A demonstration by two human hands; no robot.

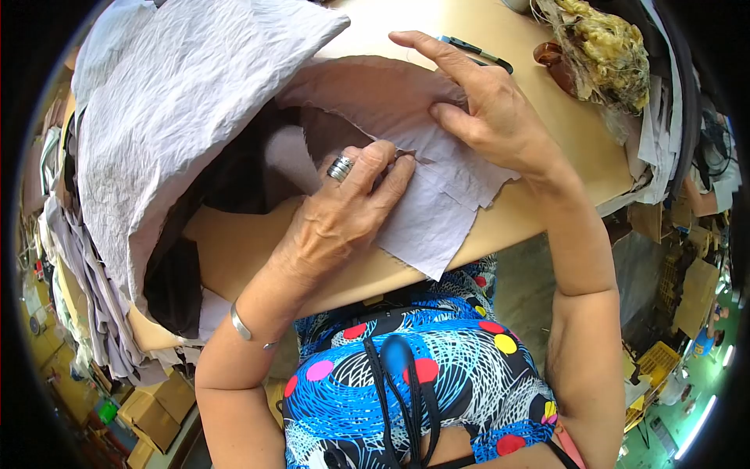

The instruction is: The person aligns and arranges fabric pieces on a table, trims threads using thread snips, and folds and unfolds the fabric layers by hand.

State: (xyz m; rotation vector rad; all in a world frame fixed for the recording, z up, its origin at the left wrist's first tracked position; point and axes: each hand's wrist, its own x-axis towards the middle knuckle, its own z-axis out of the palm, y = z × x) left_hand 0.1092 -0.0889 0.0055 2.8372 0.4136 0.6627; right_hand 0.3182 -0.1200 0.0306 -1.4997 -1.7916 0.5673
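Note:
My left hand (348,195), with a ring and a bracelet on that arm, pinches the torn-looking edge of a pale lilac-grey crinkled fabric piece (433,234). Thumb and fingertips are pressed together there, and what lies between them is partly covered. My right hand (492,109) is raised above the same cloth, its index finger stretched out and thumb apart, with nothing visible in it. To the left, a larger crinkled grey fabric panel (187,94) arches up, and dark material (226,184) shows beneath it.
The cloth lies on a tan padded work surface (344,289). Behind my right hand lies a dark and blue cutter-like tool (476,53). A yellowish tangle of fibres (598,51) sits at the back right beside a brown glossy object (553,64). Fabric strips (94,289) hang at the left.

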